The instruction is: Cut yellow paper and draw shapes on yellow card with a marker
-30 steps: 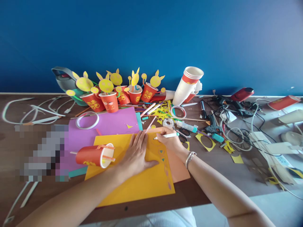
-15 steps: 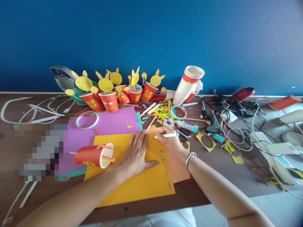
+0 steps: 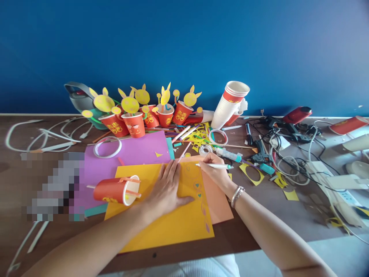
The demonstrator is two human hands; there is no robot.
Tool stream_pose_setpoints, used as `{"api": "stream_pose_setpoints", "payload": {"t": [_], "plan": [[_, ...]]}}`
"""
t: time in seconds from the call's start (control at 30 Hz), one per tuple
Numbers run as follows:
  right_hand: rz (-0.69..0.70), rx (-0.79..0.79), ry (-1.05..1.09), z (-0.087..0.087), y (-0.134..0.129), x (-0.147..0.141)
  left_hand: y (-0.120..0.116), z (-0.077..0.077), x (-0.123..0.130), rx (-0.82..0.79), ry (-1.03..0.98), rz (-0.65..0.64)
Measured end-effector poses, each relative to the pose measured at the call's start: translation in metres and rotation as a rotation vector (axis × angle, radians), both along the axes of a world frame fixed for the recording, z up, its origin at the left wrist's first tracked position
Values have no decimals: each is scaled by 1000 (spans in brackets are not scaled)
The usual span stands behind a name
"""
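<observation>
My left hand (image 3: 167,188) lies flat on the yellow-orange sheet (image 3: 161,231), fingers stretched out and pointing away from me. In my right hand (image 3: 215,171) is a white marker (image 3: 220,166) with a green end, its tip over the sheet's upper right corner. Small drawn shapes, among them green hearts (image 3: 197,186), run down the sheet's right edge. On the sheet's left part a red paper cup (image 3: 109,190) lies on its side with orange strips attached. An orange sheet (image 3: 217,206) and a purple sheet (image 3: 138,148) show from beneath.
Several red cups with yellow figures (image 3: 134,125) stand along the blue wall, beside a tall stack of white cups (image 3: 227,109). Tape rolls (image 3: 107,147), yellow scraps (image 3: 250,175) and a glue stick (image 3: 229,154) lie about. Cables and a power strip (image 3: 343,192) are at right.
My right hand has moved a little right and lifted the marker off the drawn spot near the corner. My left hand stays flat on the sheet. The view has shifted slightly.
</observation>
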State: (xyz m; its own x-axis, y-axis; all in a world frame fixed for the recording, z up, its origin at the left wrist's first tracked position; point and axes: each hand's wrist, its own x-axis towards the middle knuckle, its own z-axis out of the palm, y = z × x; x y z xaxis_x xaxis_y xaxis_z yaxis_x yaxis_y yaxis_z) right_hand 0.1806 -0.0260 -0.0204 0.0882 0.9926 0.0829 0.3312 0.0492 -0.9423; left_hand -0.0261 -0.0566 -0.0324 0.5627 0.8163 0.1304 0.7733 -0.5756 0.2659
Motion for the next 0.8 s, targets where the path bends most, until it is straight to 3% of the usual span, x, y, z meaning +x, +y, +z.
{"api": "stream_pose_setpoints", "payload": {"t": [0.23,0.5,0.8], "plan": [[-15,-11,-68,-9,4,1,0,-2,0,10,-24,-7],[46,-31,-52,-4,5,-3,0,-2,0,27,-16,6],[78,-16,-62,-11,6,-1,0,-1,0,26,-29,4]]}}
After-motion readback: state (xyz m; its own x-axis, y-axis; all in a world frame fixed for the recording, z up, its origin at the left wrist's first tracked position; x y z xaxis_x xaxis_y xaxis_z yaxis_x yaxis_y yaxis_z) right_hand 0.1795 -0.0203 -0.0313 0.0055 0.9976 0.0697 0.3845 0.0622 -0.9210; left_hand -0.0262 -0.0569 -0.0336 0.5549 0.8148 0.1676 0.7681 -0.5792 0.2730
